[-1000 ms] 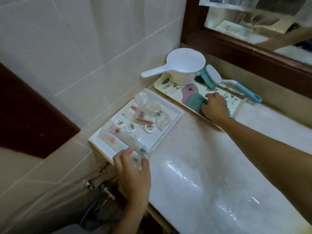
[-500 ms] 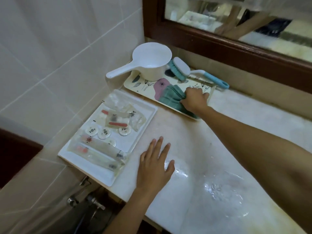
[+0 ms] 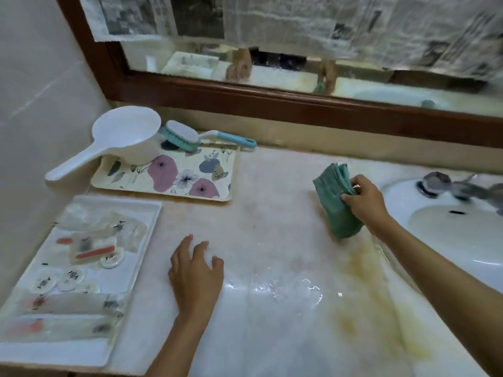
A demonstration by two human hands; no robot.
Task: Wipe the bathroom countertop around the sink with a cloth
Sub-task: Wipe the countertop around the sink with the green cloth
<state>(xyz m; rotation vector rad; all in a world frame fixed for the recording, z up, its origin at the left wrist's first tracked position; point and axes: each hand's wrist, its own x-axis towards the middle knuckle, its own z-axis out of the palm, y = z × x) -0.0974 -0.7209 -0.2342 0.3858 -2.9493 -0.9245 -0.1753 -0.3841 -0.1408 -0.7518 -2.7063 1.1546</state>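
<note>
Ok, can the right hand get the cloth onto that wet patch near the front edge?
Probably yes. The right hand grips the cloth beside the sink, bare counter lies between it and the wet patch, and the left hand rests off to one side.

I count one sink (image 3: 462, 240) with one tap (image 3: 457, 186). Left of the sink, on the one counter (image 3: 272, 213), I see two trays: one floral tray (image 3: 163, 193) and, farther from the sink, one white tray (image 3: 81, 352). One dipper (image 3: 128, 131), one brush (image 3: 181, 134), one cloth (image 3: 337, 202) just beside the sink. Three round discs (image 3: 72, 277); the sachets are too blurred for me to count
</note>
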